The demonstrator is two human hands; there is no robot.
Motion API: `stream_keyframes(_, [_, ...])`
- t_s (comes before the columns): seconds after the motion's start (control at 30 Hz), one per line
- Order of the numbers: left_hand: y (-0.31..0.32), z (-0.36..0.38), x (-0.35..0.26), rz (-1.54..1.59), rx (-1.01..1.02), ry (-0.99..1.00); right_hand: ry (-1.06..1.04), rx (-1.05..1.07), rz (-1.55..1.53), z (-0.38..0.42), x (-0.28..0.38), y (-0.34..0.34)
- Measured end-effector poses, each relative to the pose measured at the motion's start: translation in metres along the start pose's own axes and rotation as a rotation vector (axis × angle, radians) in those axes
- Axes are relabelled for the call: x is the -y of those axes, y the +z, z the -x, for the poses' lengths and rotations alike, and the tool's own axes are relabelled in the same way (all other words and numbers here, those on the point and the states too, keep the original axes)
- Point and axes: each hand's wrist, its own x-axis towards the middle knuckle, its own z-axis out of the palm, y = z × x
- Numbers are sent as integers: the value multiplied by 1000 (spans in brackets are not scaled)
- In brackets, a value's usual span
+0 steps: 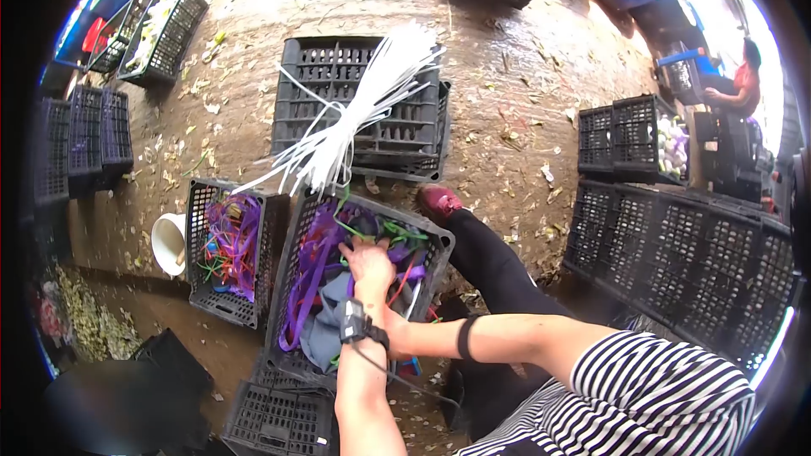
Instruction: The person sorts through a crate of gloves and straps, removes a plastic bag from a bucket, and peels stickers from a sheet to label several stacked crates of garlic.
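Observation:
My left hand (369,262) reaches down into a black crate (439,241) of tangled straps, its fingers spread over purple and green strips. A black device (353,321) is strapped to that wrist. My right forearm (498,338) comes in from the right and meets the left wrist; the right hand is hidden behind it. Grey cloth (323,329) and a purple strap (297,300) lie in the crate beside my left hand. Just beyond, a bundle of white strips (359,118), gathered at its middle, rests on stacked black crates (291,122).
Another crate (196,241) of colored straps stands at the left, beside a white bucket (169,245). Black crates (667,236) line the right side, with a person (743,84) behind them. Leaf scraps litter the floor (507,118). A red shoe (439,201) shows beyond the crate.

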Motion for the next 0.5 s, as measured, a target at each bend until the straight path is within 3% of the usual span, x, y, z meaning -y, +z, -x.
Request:
stream_keyframes(0.07, [-10,8,11,72,-109,16,139,430,207,-5,20,-61])
stream_keyframes(0.13, [-13,24,29,148,-212,-5,161,606,-130,-15,14,-109])
stream_keyframes(0.17, [-18,34,37,219,-240,0,191,185,-269,-4,7,-108])
stream_keyframes(0.27, [-7,59,62,274,-328,-12,298,-316,-139,-17,-32,-119])
stream_keyframes(0.33, [-1,73,69,258,-390,-21,558,-123,-48,-26,-56,-112])
stream_keyframes(0.37, [-2,80,71,272,-357,-47,780,116,-128,-36,-69,-107])
stream_keyframes(0.4, [-3,85,72,287,-321,-74,865,309,-87,-47,-81,-101])
stream_keyframes(0.5, [8,102,85,302,-312,-84,1020,455,-224,-52,-91,-94])
